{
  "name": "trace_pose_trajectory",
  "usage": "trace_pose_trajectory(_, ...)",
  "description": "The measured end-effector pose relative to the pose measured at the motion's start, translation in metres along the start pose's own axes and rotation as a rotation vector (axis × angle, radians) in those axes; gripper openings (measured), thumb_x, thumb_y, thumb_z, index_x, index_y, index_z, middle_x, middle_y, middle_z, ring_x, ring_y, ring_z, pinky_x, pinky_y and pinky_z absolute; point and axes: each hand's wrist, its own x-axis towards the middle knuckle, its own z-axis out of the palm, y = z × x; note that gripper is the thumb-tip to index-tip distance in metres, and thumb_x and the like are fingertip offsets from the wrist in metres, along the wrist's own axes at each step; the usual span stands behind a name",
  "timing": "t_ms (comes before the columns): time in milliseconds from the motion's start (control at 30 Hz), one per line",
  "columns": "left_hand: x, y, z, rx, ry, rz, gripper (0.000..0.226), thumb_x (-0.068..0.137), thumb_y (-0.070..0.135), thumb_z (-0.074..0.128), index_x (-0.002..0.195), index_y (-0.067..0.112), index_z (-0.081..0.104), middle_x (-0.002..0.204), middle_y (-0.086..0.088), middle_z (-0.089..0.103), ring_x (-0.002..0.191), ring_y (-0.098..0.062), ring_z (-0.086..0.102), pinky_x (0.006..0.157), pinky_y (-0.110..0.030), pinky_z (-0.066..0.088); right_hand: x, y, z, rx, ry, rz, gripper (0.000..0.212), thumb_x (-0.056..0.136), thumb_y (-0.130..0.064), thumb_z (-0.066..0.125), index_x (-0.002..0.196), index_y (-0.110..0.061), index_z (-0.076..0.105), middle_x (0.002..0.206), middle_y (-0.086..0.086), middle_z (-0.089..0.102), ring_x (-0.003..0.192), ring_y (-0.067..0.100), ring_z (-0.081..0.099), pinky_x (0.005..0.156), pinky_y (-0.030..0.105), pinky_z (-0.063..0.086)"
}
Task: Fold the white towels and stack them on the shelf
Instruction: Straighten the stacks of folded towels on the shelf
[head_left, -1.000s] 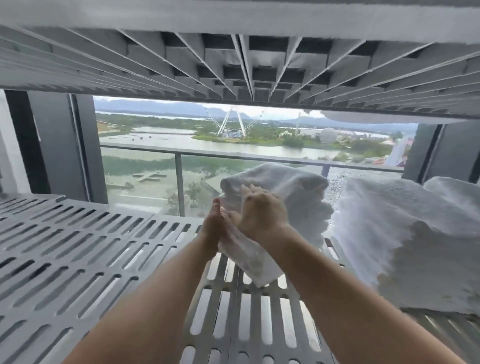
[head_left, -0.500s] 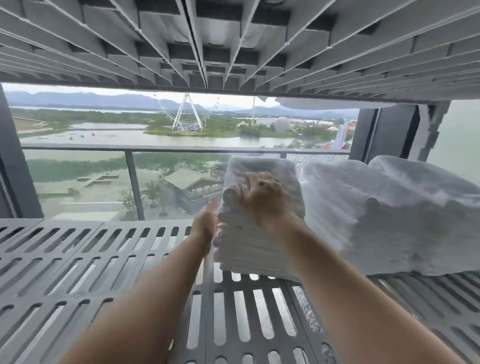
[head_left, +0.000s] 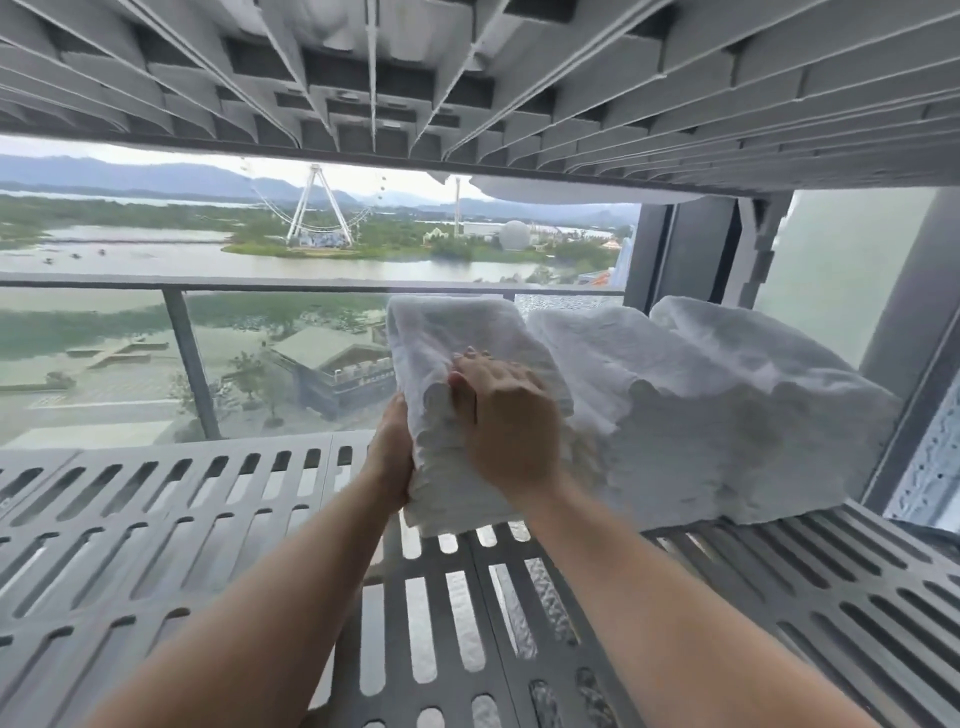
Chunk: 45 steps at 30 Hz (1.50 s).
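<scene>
Head view, near to far. Two bare forearms reach forward from the bottom edge over a grey slatted shelf (head_left: 156, 519), with light showing through the slots.

Left hand (head_left: 392, 452) is at the left side of the folded towel (head_left: 452, 332). Its thumb runs up along the towel's near-left edge and its fingers are hidden behind or under the cloth. It cups and grips that side.

Right hand (head_left: 506, 421) lies palm-down on top of the same towel. The fingers are nearly straight and point away and left, with the tips sinking a little into the terry. The thumb is against the near face. This hand is pressing, not wrapped round.

The folded towel is white and thick, with layered edges facing the camera. Its near bottom edge sits on the shelf slats, about mid-shelf. The far end looks tilted up and away, but I cannot tell whether it rests flat. Its right side touches the towel pile (head_left: 727, 405), a white lumpy mass on the same shelf that fills the right part up to the dark frame post.

Overhead is the ribbed grey underside of the upper shelf (head_left: 467, 78). A white cloth edge (head_left: 571, 189) hangs over its far lip on the right.

Beyond the shelf are a window and a glass balcony railing (head_left: 176, 283). Below the railing is a low roofed building (head_left: 332, 353). Farther out are water and a green bank, then a ferris wheel (head_left: 317, 208) and a white dome (head_left: 514, 235). Hazy hills lie at the horizon.
</scene>
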Motion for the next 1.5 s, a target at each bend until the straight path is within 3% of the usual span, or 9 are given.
trace_pose_trajectory(367, 0.035, 0.055, 0.003, 0.066, 0.043, 0.014, 0.066, 0.105, 0.059, 0.028, 0.147, 0.011, 0.048, 0.143, -0.019, 0.057, 0.131, -0.038, 0.054, 0.117, -0.053, 0.036, -0.026, 0.019, 0.013, -0.065, 0.106, -0.244, 0.063, 0.098, -0.056, 0.046, 0.145, -0.015, 0.047, 0.148, 0.010, 0.047, 0.143, 0.032, 0.036, 0.118, 0.054, 0.022)
trace_pose_trajectory(567, 0.047, 0.051, 0.005, -0.016, -0.158, 0.004, 0.042, 0.101, 0.021, 0.034, 0.073, 0.010, 0.064, 0.071, -0.009, 0.059, 0.063, -0.016, 0.061, 0.065, -0.029, 0.056, -0.024, 0.017, 0.021, -0.098, 0.153, -0.218, 0.052, 0.101, -0.052, 0.044, 0.138, -0.017, 0.052, 0.127, 0.007, 0.056, 0.119, 0.031, 0.053, 0.107, 0.048, 0.034)
trace_pose_trajectory(667, 0.040, 0.049, 0.003, -0.052, -0.228, 0.037, 0.019, 0.082, 0.026, 0.062, 0.078, 0.011, 0.050, 0.074, -0.009, 0.048, 0.057, -0.012, 0.056, 0.057, -0.025, 0.053, -0.024, 0.017, 0.022, -0.126, 0.160, -0.244, 0.045, 0.104, -0.046, 0.043, 0.135, -0.016, 0.056, 0.120, 0.005, 0.058, 0.110, 0.029, 0.055, 0.098, 0.044, 0.039)
trace_pose_trajectory(800, 0.020, 0.054, 0.006, -0.117, -0.344, 0.051, 0.089, 0.020, 0.050, 0.098, 0.081, 0.013, 0.044, 0.070, -0.006, 0.046, 0.059, -0.015, 0.050, 0.057, -0.027, 0.047, -0.031, 0.013, 0.021, -0.128, 0.207, -0.275, 0.036, 0.102, -0.033, 0.052, 0.131, -0.014, 0.061, 0.115, 0.006, 0.062, 0.104, 0.029, 0.058, 0.090, 0.043, 0.042)
trace_pose_trajectory(933, 0.010, 0.055, 0.013, -0.170, -0.255, 0.004, 0.027, 0.096, 0.035, 0.047, 0.078, 0.017, 0.038, 0.073, -0.006, 0.034, 0.067, -0.018, 0.035, 0.060, -0.028, 0.039, -0.035, 0.010, 0.008, -0.082, 0.242, -0.284, 0.037, 0.104, -0.035, 0.047, 0.129, -0.013, 0.061, 0.112, 0.005, 0.061, 0.100, 0.028, 0.058, 0.088, 0.042, 0.041)
trace_pose_trajectory(1033, 0.015, 0.053, 0.013, -0.065, -0.144, -0.030, 0.035, 0.107, 0.022, 0.023, 0.076, 0.017, 0.038, 0.069, -0.004, 0.039, 0.069, -0.018, 0.034, 0.062, -0.028, 0.039, -0.037, 0.009, -0.001, -0.074, 0.212, -0.272, 0.038, 0.102, -0.036, 0.049, 0.129, -0.013, 0.060, 0.114, 0.005, 0.061, 0.101, 0.028, 0.057, 0.088, 0.043, 0.041)
trace_pose_trajectory(1200, 0.020, 0.044, 0.004, 0.093, -0.106, -0.015, 0.056, 0.105, 0.059, 0.030, 0.116, 0.012, 0.058, 0.114, -0.013, 0.060, 0.101, -0.029, 0.060, 0.097, -0.047, 0.048, -0.035, 0.008, -0.011, -0.016, 0.173, -0.219, 0.045, 0.098, -0.046, 0.050, 0.132, -0.016, 0.057, 0.119, 0.003, 0.056, 0.107, 0.028, 0.054, 0.093, 0.044, 0.038)
trace_pose_trajectory(1300, 0.020, 0.038, 0.006, -0.034, -0.294, 0.138, 0.079, 0.102, 0.066, 0.030, 0.150, 0.004, 0.040, 0.141, -0.023, 0.052, 0.131, -0.038, 0.052, 0.114, -0.056, 0.036, -0.033, 0.006, -0.010, -0.032, 0.128, -0.164, 0.051, 0.100, -0.051, 0.039, 0.139, -0.021, 0.052, 0.139, 0.005, 0.052, 0.132, 0.030, 0.044, 0.110, 0.050, 0.030)
trace_pose_trajectory(1500, 0.016, 0.031, 0.006, 0.133, -0.130, 0.169, 0.104, 0.081, 0.084, 0.050, 0.161, 0.025, 0.022, 0.165, -0.014, 0.027, 0.148, -0.032, 0.037, 0.119, -0.058, 0.032, -0.031, 0.007, 0.005, -0.045, 0.136, -0.049, 0.046, 0.101, -0.047, 0.037, 0.135, -0.021, 0.053, 0.142, 0.003, 0.050, 0.136, 0.031, 0.042, 0.113, 0.053, 0.027)
